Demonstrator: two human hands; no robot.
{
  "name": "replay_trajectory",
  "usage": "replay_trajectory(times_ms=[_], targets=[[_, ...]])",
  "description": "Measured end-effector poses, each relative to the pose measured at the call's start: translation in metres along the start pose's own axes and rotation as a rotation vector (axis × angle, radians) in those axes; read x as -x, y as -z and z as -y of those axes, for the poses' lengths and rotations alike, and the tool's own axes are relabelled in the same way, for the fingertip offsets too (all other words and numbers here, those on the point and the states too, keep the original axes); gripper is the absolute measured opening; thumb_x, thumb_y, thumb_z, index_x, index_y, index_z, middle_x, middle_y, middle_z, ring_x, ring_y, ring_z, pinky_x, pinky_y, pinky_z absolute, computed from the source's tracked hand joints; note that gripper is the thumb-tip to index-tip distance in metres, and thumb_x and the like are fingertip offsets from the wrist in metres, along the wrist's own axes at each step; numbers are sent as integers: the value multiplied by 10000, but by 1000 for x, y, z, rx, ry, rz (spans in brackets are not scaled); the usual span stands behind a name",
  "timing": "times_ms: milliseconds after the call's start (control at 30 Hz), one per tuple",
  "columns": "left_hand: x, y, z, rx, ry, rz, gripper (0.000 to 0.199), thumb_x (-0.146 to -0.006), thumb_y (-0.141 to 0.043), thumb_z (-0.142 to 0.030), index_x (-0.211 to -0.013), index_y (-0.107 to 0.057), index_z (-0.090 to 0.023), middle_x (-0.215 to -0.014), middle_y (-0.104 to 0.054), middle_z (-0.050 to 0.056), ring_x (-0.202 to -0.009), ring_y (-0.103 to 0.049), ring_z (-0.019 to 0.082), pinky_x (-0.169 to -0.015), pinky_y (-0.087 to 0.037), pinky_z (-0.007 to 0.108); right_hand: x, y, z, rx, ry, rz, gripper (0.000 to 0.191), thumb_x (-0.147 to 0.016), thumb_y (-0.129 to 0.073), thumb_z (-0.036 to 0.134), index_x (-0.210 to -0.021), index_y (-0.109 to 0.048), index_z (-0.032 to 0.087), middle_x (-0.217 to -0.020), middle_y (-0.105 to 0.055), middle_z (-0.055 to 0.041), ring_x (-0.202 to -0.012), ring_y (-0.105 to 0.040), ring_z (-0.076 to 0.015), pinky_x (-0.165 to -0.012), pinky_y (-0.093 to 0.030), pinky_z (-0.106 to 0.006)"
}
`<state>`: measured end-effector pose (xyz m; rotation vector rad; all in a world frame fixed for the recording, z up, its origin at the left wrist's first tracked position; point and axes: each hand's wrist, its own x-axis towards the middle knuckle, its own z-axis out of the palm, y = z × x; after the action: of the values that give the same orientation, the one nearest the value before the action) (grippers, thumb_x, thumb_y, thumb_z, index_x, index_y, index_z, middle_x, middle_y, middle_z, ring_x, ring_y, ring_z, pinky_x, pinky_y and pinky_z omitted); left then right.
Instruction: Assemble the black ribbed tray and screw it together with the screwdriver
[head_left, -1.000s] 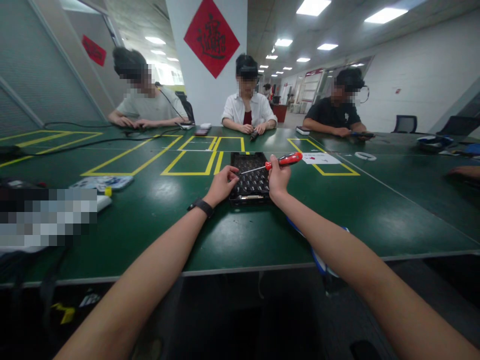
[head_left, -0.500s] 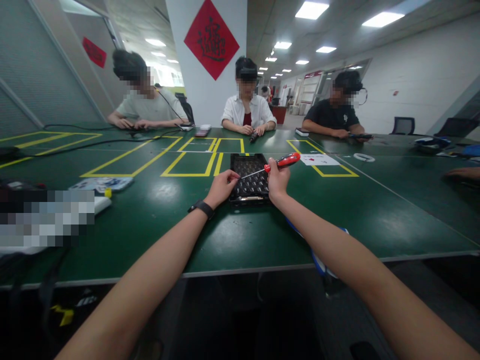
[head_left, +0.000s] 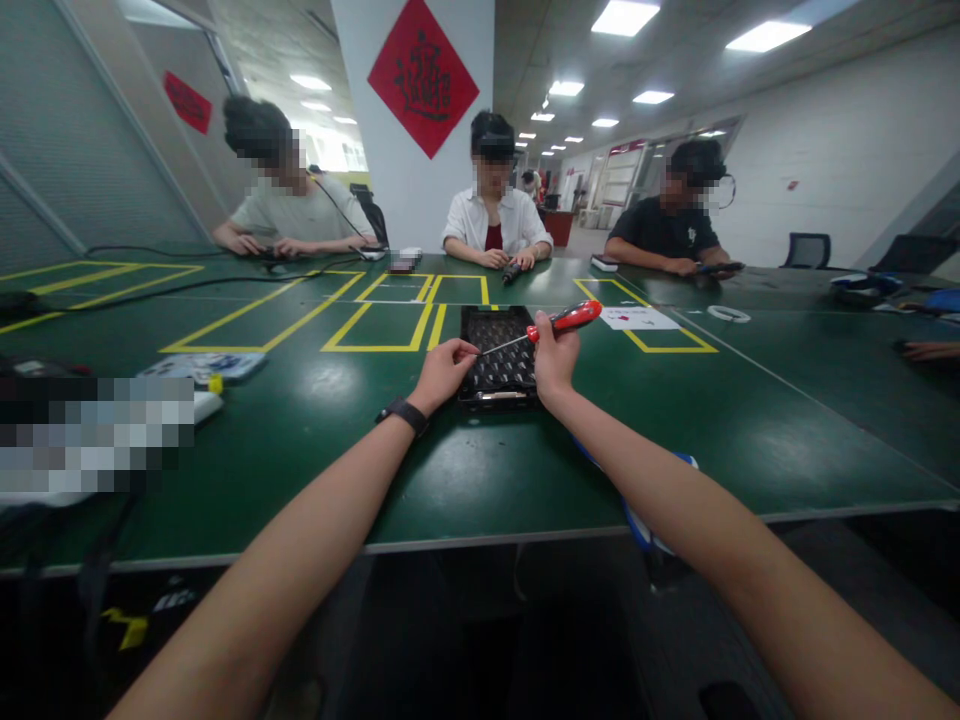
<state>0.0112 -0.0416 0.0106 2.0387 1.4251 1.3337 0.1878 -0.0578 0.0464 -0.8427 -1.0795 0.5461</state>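
In my right hand point(head_left: 556, 362) is a screwdriver point(head_left: 571, 319) with a red and black handle, its thin metal shaft slanting down to the left. The fingertips of my left hand point(head_left: 447, 372) are pinched together right at the shaft's tip; whatever small thing they grip is too small to make out. Beneath both hands a black case point(head_left: 504, 378) lies on the table, patterned with rows of pale marks or small parts and with a metallic strip along its near edge. My hands hide parts of its left and right sides.
Yellow tape outlines mark the green table point(head_left: 525, 480). A white paper point(head_left: 639, 318) lies beyond the case to the right, near a white ring point(head_left: 728, 314). Some blue and white item lies partly under my right forearm. Several people sit around the table, handling objects.
Both my hands and the screwdriver stay almost in place, with only a very slight shift of the handle. The person opposite has moved a hand slightly over a dark object.
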Motion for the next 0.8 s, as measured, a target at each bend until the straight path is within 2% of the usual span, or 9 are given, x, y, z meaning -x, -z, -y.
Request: replay_trajectory(times_ms=[167, 267, 400, 600, 800], targets=[[-1, 0, 0, 27, 42, -8, 203, -761, -560, -247, -885, -671, -130, -766, -660, 46, -689, -583, 142, -658, -444, 254, 5, -3, 6, 58, 138, 9, 330, -789, -520, 480, -687, -515, 166, -613, -529, 22, -611, -519, -105, -651, -430, -239], [-1, 0, 1, 48, 59, -6, 218, -763, -561, -261, -898, -671, -129, -756, -659, 43, -677, -580, 139, -645, -446, 250, 12, -5, 10, 46, 189, 78, 296, -796, -526, 458, -725, -527, 171, -621, -523, 30, -599, -504, -101, -644, -430, -238], [0, 0, -1, 48, 49, -23, 210, -756, -563, -257, -881, -672, -127, -759, -664, 43, -679, -581, 139, -651, -453, 251, 20, -2, 18, 85, 269, 239, 243, -776, -564, 425, -781, -544, 182, -668, -531, 28, -607, -492, -102, -652, -429, -240], [3, 1, -8, 80, 43, 2, 206, -733, -562, -246, -847, -676, -118, -757, -676, 51, -684, -586, 148, -663, -467, 261, 22, 4, 19, 347, 543, 619, 123, -763, -574, 312, -715, -566, 198, -770, -546, -10, -703, -511, -125, -687, -410, -247], [6, -2, -11, 150, 21, 51, 231, -741, -551, -239, -882, -675, -105, -818, -693, 66, -739, -610, 165, -695, -483, 272, 22, 1, 9, 579, 648, 758, 176, -800, -511, 317, -705, -595, 194, -922, -574, -33, -716, -516, -115, -632, -381, -226]])
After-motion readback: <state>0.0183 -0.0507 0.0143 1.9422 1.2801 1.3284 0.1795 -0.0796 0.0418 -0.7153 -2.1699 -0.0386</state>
